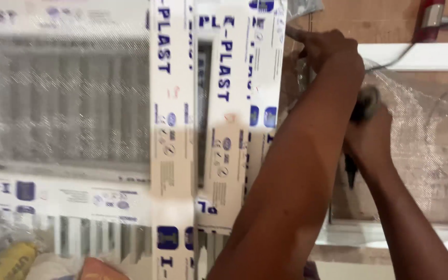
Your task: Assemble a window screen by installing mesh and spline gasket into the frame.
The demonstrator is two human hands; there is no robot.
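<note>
Our left hand [325, 46] pressed fingers-together on the white frame [265, 78], our right hand [372, 132] just below it, clamped on a dark tool [365, 103], mesh [421, 129] beside us

White frame strips [175, 119] carry blue print, the mesh [63, 98] is grey, the tool grip [365, 103] dark.

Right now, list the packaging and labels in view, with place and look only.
White protective film with blue print: upright strip on the frame, centre-left.
Second white printed film strip: upright, centre, beside the left hand.
Horizontal white printed film band: lower left.
Clear plastic wrap: right, behind the right hand.
</note>
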